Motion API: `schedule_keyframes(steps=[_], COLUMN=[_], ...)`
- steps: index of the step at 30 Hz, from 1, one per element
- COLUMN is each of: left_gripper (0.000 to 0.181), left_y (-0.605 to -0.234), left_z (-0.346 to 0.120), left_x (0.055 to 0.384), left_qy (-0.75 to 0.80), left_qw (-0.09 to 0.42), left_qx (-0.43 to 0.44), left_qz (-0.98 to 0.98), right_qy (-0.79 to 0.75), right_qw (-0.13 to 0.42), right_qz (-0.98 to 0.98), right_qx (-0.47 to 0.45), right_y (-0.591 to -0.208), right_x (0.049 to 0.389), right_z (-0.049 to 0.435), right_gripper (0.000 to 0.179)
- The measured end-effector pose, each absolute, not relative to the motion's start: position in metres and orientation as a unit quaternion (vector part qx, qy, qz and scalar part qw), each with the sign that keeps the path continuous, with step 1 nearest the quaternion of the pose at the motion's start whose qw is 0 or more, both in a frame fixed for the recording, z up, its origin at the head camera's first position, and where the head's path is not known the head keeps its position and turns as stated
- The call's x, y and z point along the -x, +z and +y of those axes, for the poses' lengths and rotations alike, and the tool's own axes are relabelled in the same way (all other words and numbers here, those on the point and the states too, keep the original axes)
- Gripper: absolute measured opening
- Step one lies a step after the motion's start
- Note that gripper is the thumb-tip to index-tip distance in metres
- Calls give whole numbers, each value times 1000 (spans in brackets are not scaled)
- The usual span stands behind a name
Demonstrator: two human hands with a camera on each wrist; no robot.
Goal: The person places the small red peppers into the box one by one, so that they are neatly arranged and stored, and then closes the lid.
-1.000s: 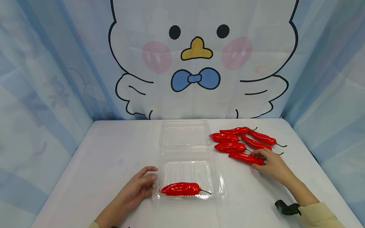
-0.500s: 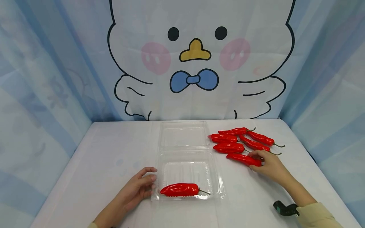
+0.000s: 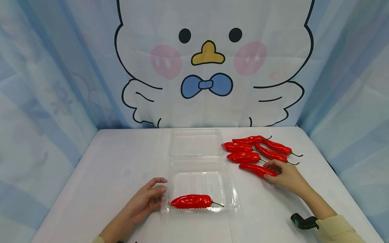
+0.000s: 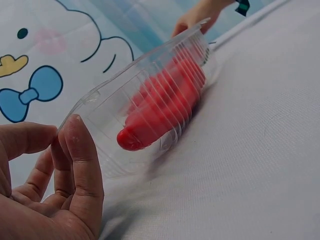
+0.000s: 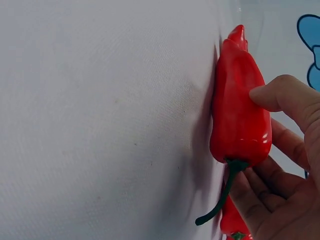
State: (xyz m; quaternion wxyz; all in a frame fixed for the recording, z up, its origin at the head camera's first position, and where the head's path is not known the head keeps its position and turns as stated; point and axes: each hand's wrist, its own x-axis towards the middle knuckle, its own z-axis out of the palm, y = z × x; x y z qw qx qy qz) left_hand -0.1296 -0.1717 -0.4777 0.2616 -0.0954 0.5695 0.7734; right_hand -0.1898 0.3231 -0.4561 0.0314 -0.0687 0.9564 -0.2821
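My left hand (image 3: 145, 202) pinches the left rim of a clear plastic clamshell box (image 4: 107, 82) between thumb and fingertips. The box stands with its lid (image 3: 197, 143) laid back away from me. A red chili pepper (image 3: 191, 201) lies across the front of its base, stem to the right. My right hand (image 3: 287, 175) holds another red chili pepper (image 5: 240, 105) near its stem end, thumb on one side and fingers on the other. Its green stem (image 5: 220, 200) hangs free in the right wrist view. Whether this pepper is off the table, I cannot tell.
Several more red chili peppers (image 3: 244, 157) lie in a loose group at the back right, just beyond my right hand. The white table (image 3: 127, 155) meets a cartoon-printed curtain (image 3: 209, 111) at its back edge. A dark device (image 3: 304, 221) sits at my right wrist.
The pepper in my right hand has shifted slightly left and turned a little, with the hand moving along. My left hand and the box have stayed in place.
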Motion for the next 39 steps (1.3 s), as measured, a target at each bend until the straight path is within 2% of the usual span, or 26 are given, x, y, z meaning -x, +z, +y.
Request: schedule_keyframes(steps=[18, 34, 39], left_gripper=[23, 27, 28], left_y=[-477, -474, -475], left_z=[-172, -173, -173], left_x=[130, 130, 130], left_qy=[776, 769, 767], left_qw=[261, 255, 255], left_qx=[91, 94, 95], left_qz=[567, 578, 581], right_qy=[-312, -314, -315], right_qw=[67, 59, 71], right_qz=[947, 947, 946], right_qx=[31, 27, 14], right_y=[-453, -441, -436], right_x=[193, 193, 192], right_z=[325, 321, 320], right_gripper=[44, 41, 44])
